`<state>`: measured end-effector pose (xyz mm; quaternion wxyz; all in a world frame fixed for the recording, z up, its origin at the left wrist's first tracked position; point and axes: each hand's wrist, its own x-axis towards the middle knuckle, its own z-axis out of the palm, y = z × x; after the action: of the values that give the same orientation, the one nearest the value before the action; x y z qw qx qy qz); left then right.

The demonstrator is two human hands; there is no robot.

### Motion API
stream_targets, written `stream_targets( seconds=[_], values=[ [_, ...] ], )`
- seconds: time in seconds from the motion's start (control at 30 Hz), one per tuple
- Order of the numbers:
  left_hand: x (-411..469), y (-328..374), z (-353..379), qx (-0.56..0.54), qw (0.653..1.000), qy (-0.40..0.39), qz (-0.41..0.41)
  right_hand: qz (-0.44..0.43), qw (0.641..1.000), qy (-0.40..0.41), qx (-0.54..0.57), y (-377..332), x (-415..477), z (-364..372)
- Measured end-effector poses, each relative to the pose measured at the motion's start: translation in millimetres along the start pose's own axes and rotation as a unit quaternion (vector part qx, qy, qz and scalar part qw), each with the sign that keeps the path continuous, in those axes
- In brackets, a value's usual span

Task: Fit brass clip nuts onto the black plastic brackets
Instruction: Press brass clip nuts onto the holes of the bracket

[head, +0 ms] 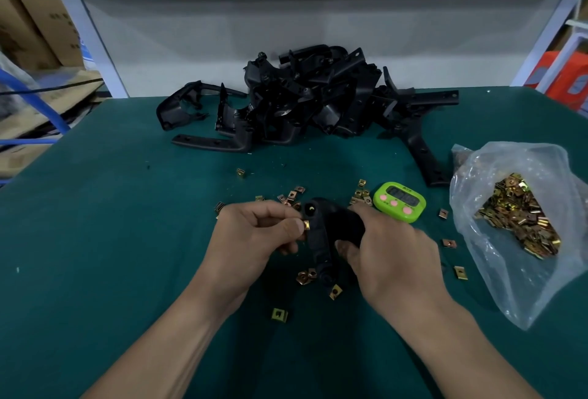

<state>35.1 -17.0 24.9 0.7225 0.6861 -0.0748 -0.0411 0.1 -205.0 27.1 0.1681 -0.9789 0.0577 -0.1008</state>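
My right hand (386,249) grips a black plastic bracket (321,233) above the green table. My left hand (254,233) pinches a brass clip nut (306,225) against the bracket's left edge. Another clip nut (335,291) sits at the bracket's lower end. Loose clip nuts (292,195) lie scattered on the table around both hands. A pile of black brackets (305,99) lies at the back of the table.
A clear plastic bag of brass clip nuts (521,220) lies at the right. A green digital timer (399,201) sits just beyond my right hand. The green table mat (111,223) spreads to the left. Cardboard boxes (38,29) stand off the table's far left.
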Motion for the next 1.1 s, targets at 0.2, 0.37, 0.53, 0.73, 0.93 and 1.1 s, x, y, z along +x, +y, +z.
stream_targets(
  seconds=[0.2,0.37,0.53,0.73,0.93,1.1],
  values=[
    [-5,-2,8,0.047,0.998,0.04,0.002,0.0,1.0,0.008,-0.009,-5,0,4],
    [-10,1,15,0.202,0.976,0.074,0.04,0.01,0.999,-0.001,-0.037,-11,0,3],
    [-20,5,34,0.297,0.937,0.159,0.091,0.017,0.999,0.0,-0.04,-22,-2,8],
    [-20,7,33,0.381,0.898,0.163,0.149,0.002,1.0,0.006,-0.022,-24,-3,11],
    [-8,-3,9,0.36,0.918,0.096,0.139,0.035,0.997,0.063,0.032,-10,2,10],
    [3,-5,-14,0.434,0.886,0.122,0.109,0.077,0.992,0.087,0.056,2,8,10]
  ],
)
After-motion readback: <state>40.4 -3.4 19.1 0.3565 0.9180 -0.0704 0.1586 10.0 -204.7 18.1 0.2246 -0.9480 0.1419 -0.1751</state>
